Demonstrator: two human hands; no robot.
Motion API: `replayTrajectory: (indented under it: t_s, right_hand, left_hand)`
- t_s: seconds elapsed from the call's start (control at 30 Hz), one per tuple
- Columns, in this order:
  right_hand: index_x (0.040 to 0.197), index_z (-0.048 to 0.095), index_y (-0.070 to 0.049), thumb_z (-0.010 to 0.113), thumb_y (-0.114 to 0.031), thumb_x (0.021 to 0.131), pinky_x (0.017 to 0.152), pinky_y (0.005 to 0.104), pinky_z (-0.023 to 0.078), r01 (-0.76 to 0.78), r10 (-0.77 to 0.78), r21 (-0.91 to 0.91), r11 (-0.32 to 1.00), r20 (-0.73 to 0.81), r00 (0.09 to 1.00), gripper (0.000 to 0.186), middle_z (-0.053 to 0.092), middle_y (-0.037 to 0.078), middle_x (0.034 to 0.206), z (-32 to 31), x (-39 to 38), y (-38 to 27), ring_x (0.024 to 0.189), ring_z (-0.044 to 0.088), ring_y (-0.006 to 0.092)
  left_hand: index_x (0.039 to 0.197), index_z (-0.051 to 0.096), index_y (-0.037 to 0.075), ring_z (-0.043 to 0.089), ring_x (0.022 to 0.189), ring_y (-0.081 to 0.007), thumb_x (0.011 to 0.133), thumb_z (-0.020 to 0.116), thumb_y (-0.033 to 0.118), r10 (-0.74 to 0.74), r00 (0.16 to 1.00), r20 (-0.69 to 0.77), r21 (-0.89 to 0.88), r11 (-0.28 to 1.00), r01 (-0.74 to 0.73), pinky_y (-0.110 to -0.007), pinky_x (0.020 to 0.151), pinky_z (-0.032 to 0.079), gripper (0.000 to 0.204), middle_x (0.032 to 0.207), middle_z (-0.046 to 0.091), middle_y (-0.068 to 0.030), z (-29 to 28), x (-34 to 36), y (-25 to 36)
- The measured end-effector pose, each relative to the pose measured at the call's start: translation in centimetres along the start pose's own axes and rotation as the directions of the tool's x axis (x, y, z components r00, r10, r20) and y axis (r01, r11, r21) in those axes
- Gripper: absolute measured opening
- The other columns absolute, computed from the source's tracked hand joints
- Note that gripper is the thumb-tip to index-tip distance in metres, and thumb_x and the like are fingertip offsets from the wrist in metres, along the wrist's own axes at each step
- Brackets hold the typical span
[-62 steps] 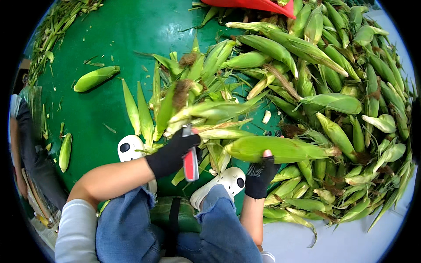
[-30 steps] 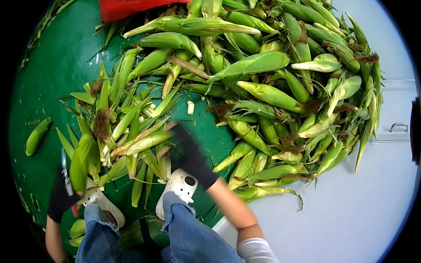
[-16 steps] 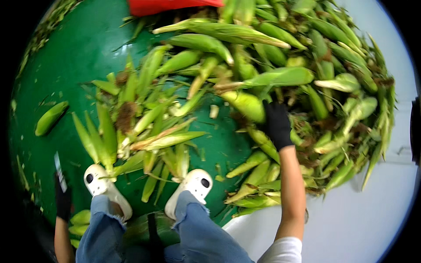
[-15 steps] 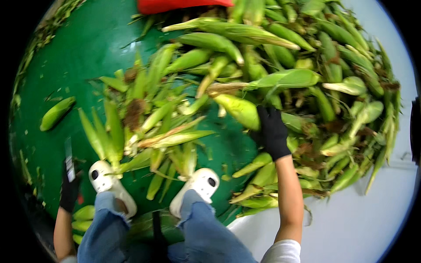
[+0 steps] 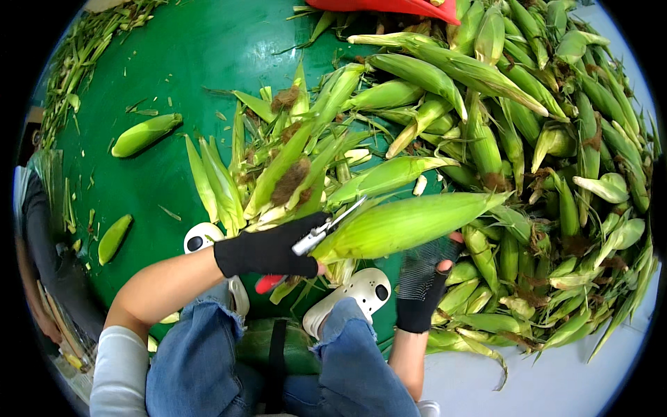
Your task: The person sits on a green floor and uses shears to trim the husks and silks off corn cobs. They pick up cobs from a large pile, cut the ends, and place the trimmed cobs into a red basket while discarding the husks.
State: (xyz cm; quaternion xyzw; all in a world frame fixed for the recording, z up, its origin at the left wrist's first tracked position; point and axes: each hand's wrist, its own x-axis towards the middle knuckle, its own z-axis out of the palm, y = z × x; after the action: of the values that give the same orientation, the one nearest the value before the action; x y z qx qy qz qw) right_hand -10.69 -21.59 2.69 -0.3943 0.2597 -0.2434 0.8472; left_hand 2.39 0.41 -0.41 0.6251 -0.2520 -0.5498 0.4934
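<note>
A large green ear of corn in its husk [image 5: 410,224] lies slantwise in front of me, its tip to the right. My left hand [image 5: 267,247], in a black fingertip-free glove, is closed around a cutting tool [image 5: 309,241] with a slim metal blade and red handle end. The blade lies against the ear's stalk end, and the thumb touches it there. My right hand [image 5: 422,278], gloved alike and palm up, supports the ear from below; its fingers are partly hidden behind the husk. The tool's exact kind cannot be made out.
Unhusked corn [image 5: 528,236] is heaped along the right. Stripped husks [image 5: 285,174] with brown silk lie between my white clogs [image 5: 358,295]. Two loose ears rest on the green floor [image 5: 187,90] at left. A red container [image 5: 389,5] stands at the far edge, and trimmings [image 5: 80,62] at far left.
My right hand has drawn the ear nearer, and the ear's tip now points right. My left hand has come from the far left with the tool to the stalk end. The view has shifted.
</note>
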Motion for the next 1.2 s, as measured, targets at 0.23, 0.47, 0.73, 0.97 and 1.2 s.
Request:
replayTrajectory:
  t_s: [0.23,0.47,0.73,0.97,1.2]
  right_hand:
    - [0.114,0.048,-0.002,0.06,-0.034,0.084,0.093,0.0391,0.04,0.074,-0.111,-0.176,0.982,-0.213,0.971,0.046,0.051,0.012,0.116,1.0,1.7,1.1,0.106,0.049,0.0229]
    - [0.114,0.049,-0.002,0.058,-0.036,0.085,0.094,0.037,0.037,0.248,-0.329,-0.284,0.926,-0.286,0.9,0.046,0.051,0.013,0.113,2.0,1.3,0.6,0.105,0.048,0.0235]
    - [0.115,0.047,-0.001,0.058,-0.035,0.084,0.096,0.0373,0.036,0.139,-0.234,-0.398,0.907,-0.202,0.951,0.048,0.049,0.012,0.115,1.1,-0.1,2.0,0.107,0.046,0.0238]
    - [0.116,0.046,-0.001,0.061,-0.04,0.081,0.098,0.0382,0.035,0.149,-0.126,0.033,0.988,-0.374,0.919,0.055,0.045,0.014,0.12,2.1,0.4,-0.8,0.112,0.043,0.0262]
    - [0.118,0.046,-0.001,0.058,-0.042,0.083,0.098,0.0365,0.032,0.236,-0.261,-0.123,0.964,-0.257,0.931,0.055,0.045,0.014,0.121,3.8,-0.8,-0.2,0.113,0.042,0.0243]
  left_hand:
    - [0.134,0.026,0.0,0.047,0.114,-0.0338,0.069,0.073,0.035,-0.219,0.971,-0.093,0.564,0.792,0.233,-0.037,0.094,0.038,0.088,0.122,0.047,-0.026,-1.9,-1.4,1.0]
    - [0.134,0.025,0.004,0.052,0.095,-0.0209,0.078,0.064,0.024,0.041,0.996,-0.075,-0.326,0.943,-0.064,-0.034,0.079,0.045,0.071,0.104,0.051,-0.0126,4.5,-1.8,-0.4]
    - [0.117,0.041,0.001,0.055,0.071,-0.0129,0.08,0.062,0.022,-0.321,0.93,-0.179,-0.528,0.829,0.185,-0.029,0.062,0.046,0.047,0.083,0.055,-0.006,3.7,-0.7,0.6]
    - [0.126,0.033,0.003,0.057,0.089,-0.0399,0.06,0.073,0.016,0.41,0.766,-0.496,0.757,0.637,0.149,-0.042,0.072,0.049,0.077,0.121,0.043,-0.0239,0.8,-4.4,0.7]
    - [0.137,0.024,0.004,0.057,0.09,-0.0175,0.075,0.062,0.015,-0.182,0.957,0.226,-0.668,0.686,0.288,-0.028,0.079,0.044,0.075,0.103,0.056,-0.0096,3.6,-4.4,1.9]
